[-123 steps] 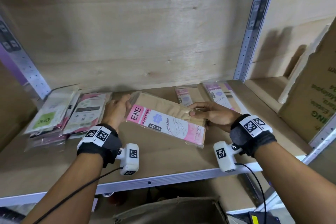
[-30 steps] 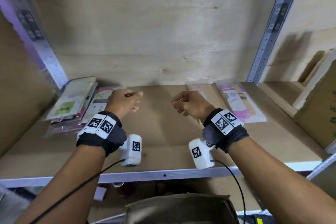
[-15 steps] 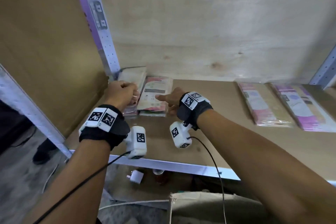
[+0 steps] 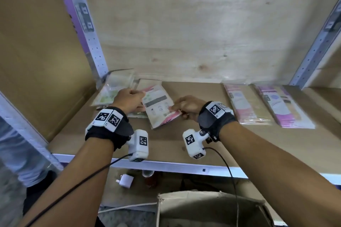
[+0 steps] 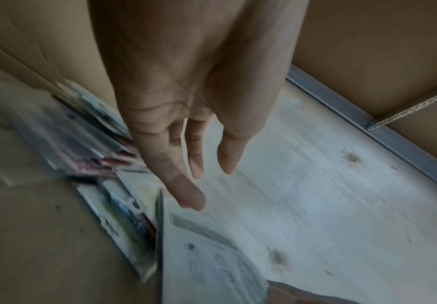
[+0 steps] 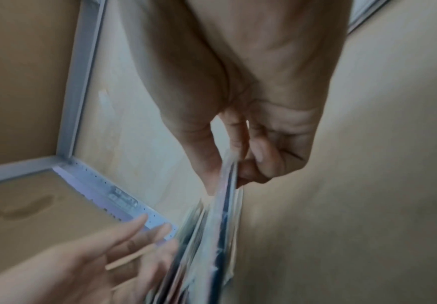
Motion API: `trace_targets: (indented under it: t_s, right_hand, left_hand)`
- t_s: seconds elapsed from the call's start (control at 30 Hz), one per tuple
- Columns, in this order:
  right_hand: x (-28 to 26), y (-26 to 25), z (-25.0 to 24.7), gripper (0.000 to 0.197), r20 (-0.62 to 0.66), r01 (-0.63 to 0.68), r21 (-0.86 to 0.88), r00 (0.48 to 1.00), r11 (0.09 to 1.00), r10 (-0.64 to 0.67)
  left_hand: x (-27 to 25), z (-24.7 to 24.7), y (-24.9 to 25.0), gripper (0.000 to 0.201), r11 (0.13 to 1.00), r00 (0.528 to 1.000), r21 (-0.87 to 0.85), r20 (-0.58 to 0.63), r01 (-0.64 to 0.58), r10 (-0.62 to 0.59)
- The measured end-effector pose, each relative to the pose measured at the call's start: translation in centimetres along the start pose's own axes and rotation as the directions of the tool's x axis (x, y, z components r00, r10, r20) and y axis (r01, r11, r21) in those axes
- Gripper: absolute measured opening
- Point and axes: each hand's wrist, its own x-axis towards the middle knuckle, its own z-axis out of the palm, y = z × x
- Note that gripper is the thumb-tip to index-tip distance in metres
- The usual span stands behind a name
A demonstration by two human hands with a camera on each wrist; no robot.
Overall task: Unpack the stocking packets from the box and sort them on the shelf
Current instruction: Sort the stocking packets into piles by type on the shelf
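A small stack of white-and-pink stocking packets (image 4: 158,106) lies skewed on the left part of the wooden shelf (image 4: 166,145). My right hand (image 4: 175,109) pinches its near right corner between thumb and fingers, and the right wrist view shows the packet edges (image 6: 220,216) in that pinch (image 6: 234,174). My left hand (image 4: 137,94) is at the stack's far left edge with fingers straight (image 5: 186,195), holding nothing. A pile of green-labelled packets (image 4: 108,94) sits behind it in the left corner. Two rows of pink-and-brown packets (image 4: 245,106) (image 4: 282,108) lie to the right.
A metal upright (image 4: 86,29) and a cardboard side wall (image 4: 36,51) close the shelf on the left, plywood at the back. The open cardboard box (image 4: 208,210) stands below the shelf's metal front edge (image 4: 175,167). Another person's leg (image 4: 22,162) shows at far left.
Both hands moved from the shelf's middle to the left piles. The right hand took hold of the white-and-pink stack's corner and turned it askew. The pink-and-brown packet held earlier was put down.
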Motion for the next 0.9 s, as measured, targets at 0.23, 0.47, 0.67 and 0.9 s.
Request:
trace_targets:
  t_s: [0.23, 0.47, 0.67, 0.9]
  right_hand:
    - [-6.7, 0.9, -6.4, 0.012, -0.148, 0.276, -0.048, 0.948, 0.96, -0.28]
    - [-10.6, 3.1, -9.6, 0.024, -0.135, 0.452, -0.56, 0.777, 0.694, -0.614]
    - [-11.9, 4.6, -12.6, 0.035, -0.146, 0.391, -0.577, 0.815, 0.717, -0.561]
    - [-11.8, 8.9, -17.2, 0.034, -0.309, 0.221, 0.045, 0.931, 0.974, -0.197]
  left_hand:
    - [-3.0, 4.8, 1.9, 0.018, 0.961, 0.962, -0.267, 0.271, 0.065, 0.01]
    - [-2.1, 10.1, 3.8, 0.071, 0.89, 0.941, -0.415, 0.337, 0.189, -0.043]
    - [-1.8, 13.5, 3.0, 0.01, 0.9, 0.955, -0.415, 0.298, 0.133, -0.004]
    - [-2.7, 16.4, 2.3, 0.005, 0.906, 0.887, -0.396, 0.458, 0.147, 0.056]
